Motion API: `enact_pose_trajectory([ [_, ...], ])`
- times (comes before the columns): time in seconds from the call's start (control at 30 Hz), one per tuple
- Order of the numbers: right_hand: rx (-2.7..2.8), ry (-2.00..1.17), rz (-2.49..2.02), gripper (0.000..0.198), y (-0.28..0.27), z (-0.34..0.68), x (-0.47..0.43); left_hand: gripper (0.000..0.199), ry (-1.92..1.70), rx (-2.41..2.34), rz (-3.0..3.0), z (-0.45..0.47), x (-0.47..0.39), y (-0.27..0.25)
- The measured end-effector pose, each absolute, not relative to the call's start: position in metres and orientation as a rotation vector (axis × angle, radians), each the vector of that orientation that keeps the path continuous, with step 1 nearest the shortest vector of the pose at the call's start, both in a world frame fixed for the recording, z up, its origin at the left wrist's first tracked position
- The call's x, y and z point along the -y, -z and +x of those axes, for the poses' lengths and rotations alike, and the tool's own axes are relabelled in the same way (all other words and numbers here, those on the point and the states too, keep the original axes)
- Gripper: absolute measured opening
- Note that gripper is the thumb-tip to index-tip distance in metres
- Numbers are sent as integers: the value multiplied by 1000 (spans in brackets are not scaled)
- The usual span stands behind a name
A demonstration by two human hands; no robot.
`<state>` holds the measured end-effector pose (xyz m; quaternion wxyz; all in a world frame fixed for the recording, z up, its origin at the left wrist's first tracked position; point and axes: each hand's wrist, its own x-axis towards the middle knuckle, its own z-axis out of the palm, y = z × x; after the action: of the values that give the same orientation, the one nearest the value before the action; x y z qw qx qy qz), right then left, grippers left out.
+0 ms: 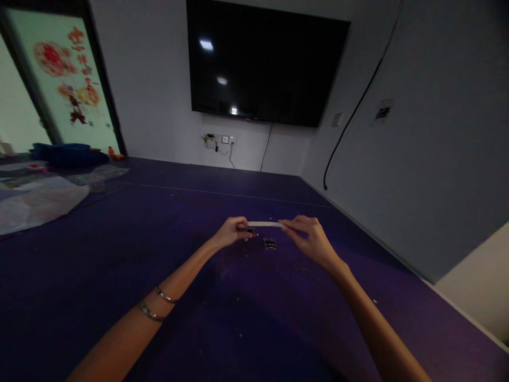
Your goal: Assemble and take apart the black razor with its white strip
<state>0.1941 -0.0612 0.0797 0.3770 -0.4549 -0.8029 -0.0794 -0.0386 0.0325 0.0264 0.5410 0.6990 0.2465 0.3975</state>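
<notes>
A thin white strip (264,224) is stretched level between my two hands. My left hand (233,232) is closed round its left end, with the thumb and fingers pinched together. A small dark piece with a bit of red (253,232) shows at the left fingertips, just under the strip; its kind is too small to make out. At the strip's right end, my right hand (308,236) pinches it between thumb and fingers. Below the strip, a small dark piece like a circuit board (270,243) lies on the purple surface (238,297), apart from both hands.
Plastic sheeting (47,199) and a dark blue cloth bundle (69,154) lie at the far left, near a small orange object (114,154). Ahead, a large screen (266,63) hangs on the wall. A black cable (353,114) hangs down the right wall. Small white specks dot the surface.
</notes>
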Motion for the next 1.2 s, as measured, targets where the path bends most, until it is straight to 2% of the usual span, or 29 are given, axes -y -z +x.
enact_pose_trajectory([
  [1.0, 2040, 344, -1276, 27, -78, 192, 63, 23, -956, -567, 1641, -37, -25, -35],
  [1.2, 2069, 265, -1196, 28, -79, 186, 65, 24, -940, -566, 1666, -38, -25, -36],
])
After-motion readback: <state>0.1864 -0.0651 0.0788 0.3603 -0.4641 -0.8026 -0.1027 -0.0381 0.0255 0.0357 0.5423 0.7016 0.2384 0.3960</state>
